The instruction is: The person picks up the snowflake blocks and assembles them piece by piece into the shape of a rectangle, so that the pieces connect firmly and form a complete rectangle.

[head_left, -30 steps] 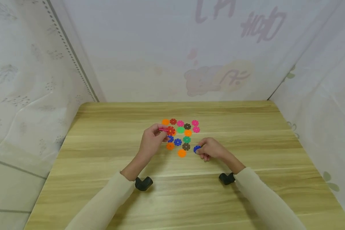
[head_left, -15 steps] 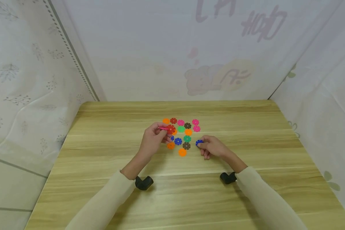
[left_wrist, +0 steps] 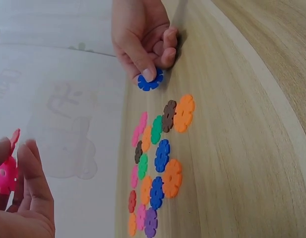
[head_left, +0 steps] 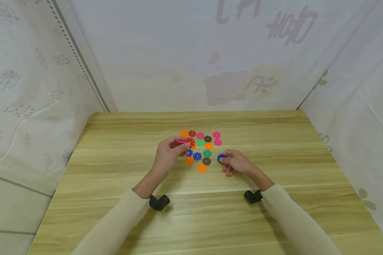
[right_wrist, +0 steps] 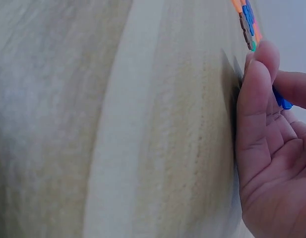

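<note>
My left hand (head_left: 167, 154) holds up a pink notched flower disc (head_left: 181, 141) seen edge-on, joined to a red flower disc (head_left: 190, 142) that faces the camera. In the left wrist view the pink disc (left_wrist: 5, 177) shows between thumb and fingers. To the right, my right hand (head_left: 237, 162) pinches a blue flower disc (head_left: 221, 157) between thumb and forefinger, low over the table. The thumb covers part of the blue disc (left_wrist: 151, 82) in the left wrist view. Between the hands lie several flat flower discs, among them a green one (head_left: 207, 153) and a brown one (head_left: 206, 161).
The discs lie loosely in rows on the wood-grain table (head_left: 191, 219), with an orange disc (head_left: 202, 168) nearest me and two pink discs, one a bright pink disc (head_left: 216, 135), at the far right. Patterned white cloth (head_left: 159, 60) hangs behind and at both sides.
My right hand has lifted the blue disc slightly and moved it away from me, then stayed put. The left hand keeps its hold on the joined discs, nearly still.
</note>
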{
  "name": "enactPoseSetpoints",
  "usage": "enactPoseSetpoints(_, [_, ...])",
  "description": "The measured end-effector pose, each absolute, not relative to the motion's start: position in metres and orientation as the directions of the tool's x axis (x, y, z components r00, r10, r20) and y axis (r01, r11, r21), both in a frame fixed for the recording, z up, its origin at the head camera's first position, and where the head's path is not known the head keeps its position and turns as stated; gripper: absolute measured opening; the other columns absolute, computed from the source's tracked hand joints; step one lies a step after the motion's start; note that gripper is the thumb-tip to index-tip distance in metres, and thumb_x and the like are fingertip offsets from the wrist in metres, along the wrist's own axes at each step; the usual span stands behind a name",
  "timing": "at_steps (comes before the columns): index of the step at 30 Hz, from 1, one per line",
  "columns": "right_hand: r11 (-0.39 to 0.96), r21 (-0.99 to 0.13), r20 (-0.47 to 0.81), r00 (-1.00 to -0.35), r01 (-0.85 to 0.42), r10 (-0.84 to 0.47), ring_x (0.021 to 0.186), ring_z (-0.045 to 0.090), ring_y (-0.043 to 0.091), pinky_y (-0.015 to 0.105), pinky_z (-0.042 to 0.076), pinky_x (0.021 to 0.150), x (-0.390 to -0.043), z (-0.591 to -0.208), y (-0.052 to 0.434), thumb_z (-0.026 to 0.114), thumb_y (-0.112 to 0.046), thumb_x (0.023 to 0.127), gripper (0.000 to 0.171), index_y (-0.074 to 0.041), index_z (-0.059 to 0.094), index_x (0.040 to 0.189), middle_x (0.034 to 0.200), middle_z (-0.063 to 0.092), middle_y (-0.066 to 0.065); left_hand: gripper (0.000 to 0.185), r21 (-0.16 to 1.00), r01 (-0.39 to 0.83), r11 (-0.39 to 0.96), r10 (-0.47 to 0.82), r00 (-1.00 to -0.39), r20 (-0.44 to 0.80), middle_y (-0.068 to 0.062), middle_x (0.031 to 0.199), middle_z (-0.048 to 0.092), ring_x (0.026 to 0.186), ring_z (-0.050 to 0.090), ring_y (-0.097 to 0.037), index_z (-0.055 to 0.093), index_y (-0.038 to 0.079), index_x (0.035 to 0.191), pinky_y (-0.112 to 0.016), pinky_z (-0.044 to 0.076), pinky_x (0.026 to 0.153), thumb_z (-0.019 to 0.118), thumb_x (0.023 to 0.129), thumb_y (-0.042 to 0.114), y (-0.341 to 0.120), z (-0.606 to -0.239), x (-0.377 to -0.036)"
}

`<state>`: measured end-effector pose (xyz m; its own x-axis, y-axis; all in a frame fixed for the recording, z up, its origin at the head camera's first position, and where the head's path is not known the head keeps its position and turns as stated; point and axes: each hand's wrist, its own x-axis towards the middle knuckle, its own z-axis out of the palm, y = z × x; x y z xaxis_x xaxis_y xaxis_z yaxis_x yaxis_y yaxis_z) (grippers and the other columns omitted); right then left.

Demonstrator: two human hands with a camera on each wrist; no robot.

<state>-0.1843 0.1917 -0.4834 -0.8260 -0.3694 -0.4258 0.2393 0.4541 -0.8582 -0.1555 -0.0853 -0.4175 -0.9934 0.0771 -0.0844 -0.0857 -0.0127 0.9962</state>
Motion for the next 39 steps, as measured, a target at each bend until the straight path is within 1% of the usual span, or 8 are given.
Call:
enactPoseSetpoints(4, [0.437,-0.864,-0.422,-0.833,0.250,-0.358,0.054,0.060,0.018,0.031,0.055,0.053,-0.184,-0.483,0.192,0.049,-0.017,0.102,0.017,-0.001,0.053,0.100,0.074,0.064,0.012,0.022,0.996,-0.073,0.042,0.062,-0.995,-0.076,-0.017,0.098,0.070,0.087,0.065,-0.040,0.070,0.003,0.106,-0.037,0.058,0.077,0.072,0.089,0.017,-0.086,-0.419,-0.156])
enactPoseSetpoints(10, [0.378,-0.883,-0.418,-0.833,0.277,-0.364,0.055,0.059,0.019,0.034,0.057,0.056,-0.186,-0.482,0.195,0.047,-0.015,0.102,0.019,0.002,0.052,0.100,0.076,0.063,0.013,0.025,0.994,-0.075,0.078,0.052,-0.996,-0.079,-0.013,0.089,0.071,0.075,0.068,-0.021,0.074,0.003,0.106,-0.042,0.057,0.080,0.072,0.089,0.022,-0.087,-0.420,-0.157])
enactPoseSetpoints(20, [0.346,-0.914,-0.335,-0.876,0.212,-0.346,0.063,0.059,0.020,0.033,0.057,0.062,-0.187,-0.469,0.193,0.044,-0.017,0.104,0.025,0.005,0.054,0.104,0.085,0.063,0.020,0.023,0.991,-0.089,0.099,0.028,-0.995,-0.092,-0.008,0.087,0.072,0.084,0.069,-0.036,0.076,0.006,0.099,-0.029,0.057,0.077,0.072,0.089,0.027,-0.086,-0.419,-0.156])
enactPoseSetpoints(23, [0.326,-0.924,-0.314,-0.885,0.200,-0.345,0.062,0.058,0.020,0.033,0.056,0.062,-0.188,-0.463,0.190,0.045,-0.017,0.103,0.026,0.007,0.055,0.105,0.086,0.062,0.025,0.023,0.991,-0.080,0.104,0.025,-0.996,-0.083,-0.010,0.090,0.072,0.088,0.068,-0.040,0.076,0.006,0.099,-0.029,0.057,0.077,0.071,0.090,0.026,-0.087,-0.418,-0.156])
enactPoseSetpoints(27, [0.319,-0.934,-0.272,-0.901,0.163,-0.337,0.061,0.057,0.019,0.033,0.055,0.061,-0.189,-0.456,0.187,0.048,-0.018,0.102,0.030,0.011,0.056,0.105,0.087,0.061,0.029,0.023,0.993,-0.065,0.095,0.050,-0.996,-0.070,-0.014,0.090,0.071,0.087,0.066,-0.042,0.075,0.004,0.104,-0.038,0.058,0.080,0.070,0.091,0.022,-0.086,-0.418,-0.156])
enactPoseSetpoints(31, [0.298,-0.945,-0.233,-0.917,0.135,-0.324,0.058,0.055,0.018,0.035,0.054,0.059,-0.188,-0.448,0.184,0.049,-0.017,0.101,0.030,0.013,0.057,0.104,0.080,0.061,0.023,0.025,0.993,-0.040,0.114,0.080,-0.996,-0.049,-0.018,0.095,0.069,0.086,0.066,-0.040,0.072,0.003,0.112,-0.044,0.057,0.081,0.068,0.092,0.018,-0.084,-0.419,-0.157])
enactPoseSetpoints(35, [0.266,-0.957,-0.199,-0.926,0.113,-0.322,0.057,0.052,0.017,0.032,0.052,0.056,-0.188,-0.439,0.178,0.050,-0.016,0.101,0.029,0.011,0.057,0.098,0.074,0.059,0.014,0.025,0.990,-0.001,0.142,0.097,-0.995,-0.015,-0.021,0.099,0.067,0.085,0.067,-0.038,0.071,0.002,0.114,-0.036,0.058,0.077,0.067,0.092,0.015,-0.082,-0.420,-0.158])
enactPoseSetpoints(39, [0.225,-0.968,-0.179,-0.926,0.107,-0.332,0.054,0.049,0.017,0.030,0.048,0.052,-0.187,-0.428,0.172,0.051,-0.016,0.101,0.028,0.008,0.055,0.088,0.070,0.057,0.012,0.023,0.987,0.034,0.158,0.102,-0.995,0.018,-0.015,0.095,0.065,0.082,0.067,-0.034,0.071,0.001,0.112,-0.030,0.058,0.074,0.067,0.092,0.013,-0.081,-0.420,-0.157])
